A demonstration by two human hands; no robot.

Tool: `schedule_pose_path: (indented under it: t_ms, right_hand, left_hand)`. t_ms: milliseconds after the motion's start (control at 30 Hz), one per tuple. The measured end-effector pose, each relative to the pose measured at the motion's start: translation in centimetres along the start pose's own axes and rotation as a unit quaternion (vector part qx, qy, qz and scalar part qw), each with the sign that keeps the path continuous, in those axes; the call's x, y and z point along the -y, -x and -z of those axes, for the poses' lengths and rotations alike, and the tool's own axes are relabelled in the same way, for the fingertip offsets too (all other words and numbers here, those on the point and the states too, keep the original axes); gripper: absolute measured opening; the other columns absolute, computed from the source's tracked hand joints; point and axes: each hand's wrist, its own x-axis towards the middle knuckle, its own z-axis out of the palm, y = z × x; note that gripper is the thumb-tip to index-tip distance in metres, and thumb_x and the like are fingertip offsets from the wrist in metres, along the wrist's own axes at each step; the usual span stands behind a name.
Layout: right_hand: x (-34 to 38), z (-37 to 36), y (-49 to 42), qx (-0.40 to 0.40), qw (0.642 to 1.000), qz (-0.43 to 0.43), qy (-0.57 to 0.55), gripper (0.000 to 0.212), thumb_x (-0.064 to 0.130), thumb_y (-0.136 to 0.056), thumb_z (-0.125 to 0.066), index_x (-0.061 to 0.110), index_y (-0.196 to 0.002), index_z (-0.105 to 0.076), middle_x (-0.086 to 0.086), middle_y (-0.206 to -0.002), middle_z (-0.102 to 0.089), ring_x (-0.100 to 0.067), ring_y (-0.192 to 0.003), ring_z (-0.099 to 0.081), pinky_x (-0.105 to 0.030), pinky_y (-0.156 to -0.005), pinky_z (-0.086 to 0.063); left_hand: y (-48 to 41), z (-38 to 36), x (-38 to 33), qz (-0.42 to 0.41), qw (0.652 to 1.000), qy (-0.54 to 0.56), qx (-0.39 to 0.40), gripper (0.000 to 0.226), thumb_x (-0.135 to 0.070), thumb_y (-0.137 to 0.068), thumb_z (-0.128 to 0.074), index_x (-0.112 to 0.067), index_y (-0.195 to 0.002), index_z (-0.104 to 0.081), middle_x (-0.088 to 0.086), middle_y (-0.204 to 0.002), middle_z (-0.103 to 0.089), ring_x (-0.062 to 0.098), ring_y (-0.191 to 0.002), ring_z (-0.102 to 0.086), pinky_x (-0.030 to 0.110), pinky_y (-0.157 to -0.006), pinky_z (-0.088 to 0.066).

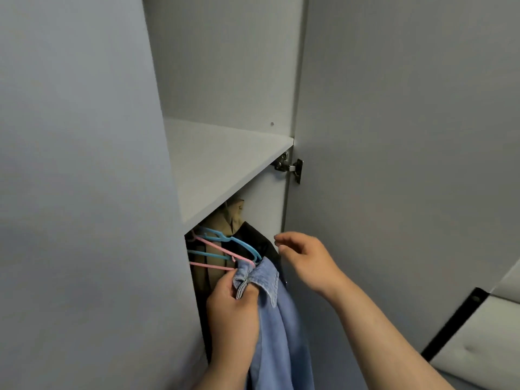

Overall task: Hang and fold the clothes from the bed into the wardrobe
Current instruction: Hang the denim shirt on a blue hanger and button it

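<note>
Under the grey wardrobe shelf (225,164), just beside pink and blue hangers (243,245), a denim shirt (281,333) is gripped at its collar by the left hand (233,316); the right hand (306,263) is held loosely spread.

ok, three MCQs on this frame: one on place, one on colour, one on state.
1. Where are the hangers? A under the shelf, inside the wardrobe; B on top of the shelf; C on a wall hook.
2. Colour of the shirt the left hand grips? A white; B red; C blue.
3. The right hand is: A gripping a hanger; B open, holding nothing; C gripping the shirt.
Key: 1 A, they hang below the shelf board; 2 C, blue cloth hangs from the gripped collar; 3 B, fingers relaxed, clear of the shirt.
</note>
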Motion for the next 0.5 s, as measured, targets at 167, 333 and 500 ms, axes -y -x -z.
schedule_pose_path:
  t_ms: [167, 333, 500]
  right_hand:
    - [-3.6, -0.7, -4.7, 0.014, 1.0, -0.019, -0.002, 0.019, 0.009, -0.094, -0.058, 0.012, -0.107, -0.071, 0.005, -0.096, -0.069, -0.011, -0.095, -0.064, -0.024, -0.092, -0.048]
    - [-6.5, -3.0, -8.2, 0.083, 0.996, -0.016, 0.034, 0.026, 0.024, -0.092, -0.063, 0.017, -0.117, -0.069, 0.004, -0.108, -0.071, -0.009, -0.098, -0.064, -0.024, -0.092, -0.048]
    - [-7.6, -4.7, -8.8, 0.144, 0.989, -0.012, 0.028, 0.021, 0.031, -0.092, -0.063, 0.021, -0.108, -0.072, 0.005, -0.091, -0.069, -0.01, -0.084, -0.063, -0.026, -0.077, -0.051]
  left_hand:
    - [-1.2, -1.7, 1.1, 0.03, 0.998, -0.04, -0.024, 0.012, -0.014, -0.088, -0.065, -0.024, -0.083, -0.069, -0.005, -0.078, -0.071, 0.011, -0.078, -0.068, 0.016, -0.063, -0.045]
    - [-2.1, -2.0, 2.7, 0.028, 0.996, -0.032, -0.072, 0.013, -0.011, -0.085, -0.067, -0.024, -0.083, -0.071, -0.008, -0.074, -0.072, 0.013, -0.073, -0.069, 0.034, -0.067, -0.056]
    - [-3.5, -2.4, 3.0, 0.029, 0.993, -0.007, -0.113, 0.016, -0.003, -0.083, -0.067, -0.018, -0.086, -0.072, 0.0, -0.079, -0.074, 0.021, -0.077, -0.07, 0.036, -0.07, -0.056]
